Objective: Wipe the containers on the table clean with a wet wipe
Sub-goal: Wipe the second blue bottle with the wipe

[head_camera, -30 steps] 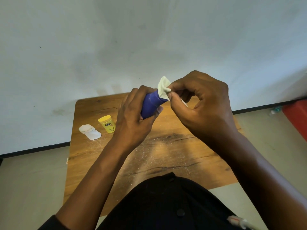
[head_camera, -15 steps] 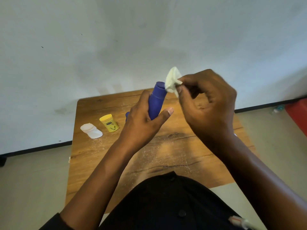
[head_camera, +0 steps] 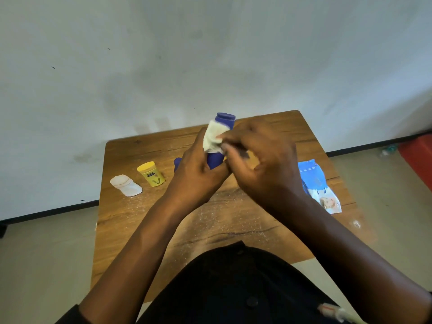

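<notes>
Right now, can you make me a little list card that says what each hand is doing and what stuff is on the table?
left hand: grips the blue bottle, held up above the table
right hand: pinches the wet wipe against the bottle's side
yellow container: stands on the wooden table, left side
white container: lies tipped beside the yellow one
another blue thing: mostly hidden behind the left hand
wipes packet: lies on the table's right side

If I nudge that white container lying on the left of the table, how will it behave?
The white container lies on its side, so it would probably roll or swing round rather than tip. It looks like small plastic, likely light. The gritty dust on the table may slow it a little.
</notes>
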A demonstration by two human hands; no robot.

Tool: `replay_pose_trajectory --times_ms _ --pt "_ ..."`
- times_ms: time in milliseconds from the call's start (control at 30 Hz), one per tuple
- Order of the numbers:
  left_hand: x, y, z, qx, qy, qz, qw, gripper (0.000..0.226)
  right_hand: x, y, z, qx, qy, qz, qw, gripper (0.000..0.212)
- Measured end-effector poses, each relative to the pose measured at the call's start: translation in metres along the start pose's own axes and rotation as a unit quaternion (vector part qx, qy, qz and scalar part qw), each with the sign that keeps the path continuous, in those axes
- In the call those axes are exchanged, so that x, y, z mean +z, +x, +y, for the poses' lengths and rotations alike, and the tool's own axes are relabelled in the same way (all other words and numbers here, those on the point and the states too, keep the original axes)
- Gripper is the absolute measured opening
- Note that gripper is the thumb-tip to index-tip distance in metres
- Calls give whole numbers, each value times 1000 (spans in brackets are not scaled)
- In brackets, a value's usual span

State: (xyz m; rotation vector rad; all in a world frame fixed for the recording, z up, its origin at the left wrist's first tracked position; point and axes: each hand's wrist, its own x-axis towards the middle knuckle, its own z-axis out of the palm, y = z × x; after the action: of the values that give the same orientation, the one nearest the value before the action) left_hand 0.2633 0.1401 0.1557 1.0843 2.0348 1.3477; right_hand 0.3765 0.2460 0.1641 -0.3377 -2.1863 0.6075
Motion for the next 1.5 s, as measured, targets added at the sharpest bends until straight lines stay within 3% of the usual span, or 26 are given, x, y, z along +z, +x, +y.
replay_pose_trajectory --times_ms 100,200,267,367,433,500,633,833,1100,1333,1500 --pt "2 0 8 -22 -37 -8 999 30 -4 11 4 36 30 42 998 14" --pt "1 -1 13 -74 -188 -36 979 19 -5 13 1 72 80 69 992 15" --pt "-1 2 13 -124 -350 -49 927 25 -7 12 -2 107 112 88 984 14" --pt "-10 8 13 -241 -582 -18 777 41 -6 11 -8 117 127 73 982 14" --pt "-15 14 10 -315 -641 59 698 55 -2 7 -14 106 137 33 984 14" --pt "-16 17 8 -360 -634 126 673 62 4 2 -19 96 120 3 988 15" --pt "-16 17 15 -380 -649 167 637 63 11 -10 -20 85 77 7 993 18" --pt "-14 14 33 -380 -641 188 640 58 17 -14 -22 17 25 3 1000 14" --pt "-7 7 34 -358 -640 169 659 66 19 -11 -32 -6 64 -14 998 10" --pt "-10 9 28 -361 -673 209 611 60 9 -8 -16 52 66 -4 996 12" --pt "-7 9 29 -360 -674 195 615 61 9 -8 -15 21 64 4 998 15"
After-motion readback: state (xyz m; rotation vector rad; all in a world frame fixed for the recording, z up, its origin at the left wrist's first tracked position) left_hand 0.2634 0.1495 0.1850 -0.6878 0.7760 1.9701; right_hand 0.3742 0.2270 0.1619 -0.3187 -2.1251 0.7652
